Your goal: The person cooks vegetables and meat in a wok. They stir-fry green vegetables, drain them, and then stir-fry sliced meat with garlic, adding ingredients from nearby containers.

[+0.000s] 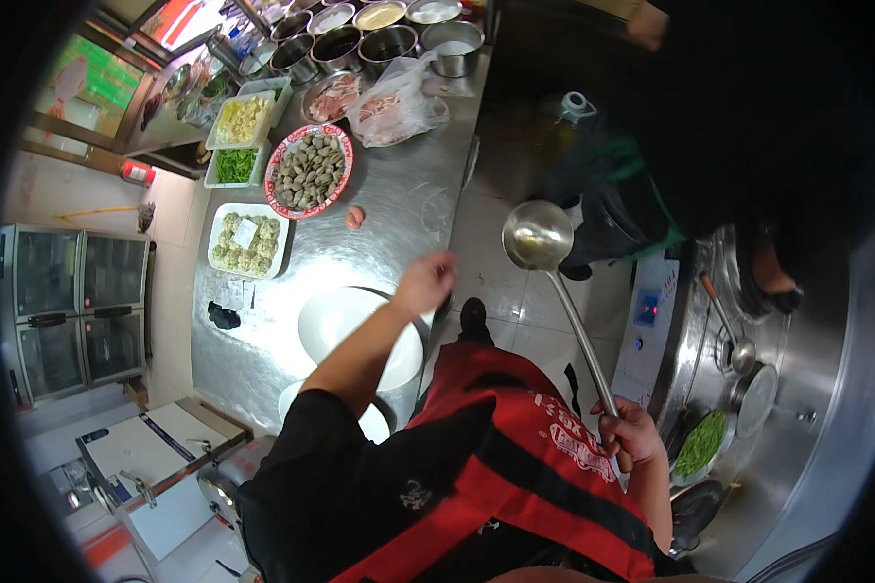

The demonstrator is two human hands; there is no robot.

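Note:
My right hand (631,435) grips the handle of a large metal ladle (538,235), its bowl extended out over the floor with a little liquid inside. My left hand (426,283), blurred, hovers at the edge of the steel counter (401,204), with no object visible in it. Below and left of it is a large white bowl (328,321); a second white bowl (374,424) is partly hidden by my sleeve. Farther up the counter stand a red-rimmed bowl of clams (308,172), a white tray of greenish balls (248,240) and two small pinkish pieces (354,216).
Containers of greens (235,166) and pale yellow pieces (240,122), bagged meat (390,109) and several metal pots (452,47) line the counter's far end. A co-worker in dark clothing (736,131) stands at upper right. The stove side holds another ladle (742,355) and green vegetables (701,444).

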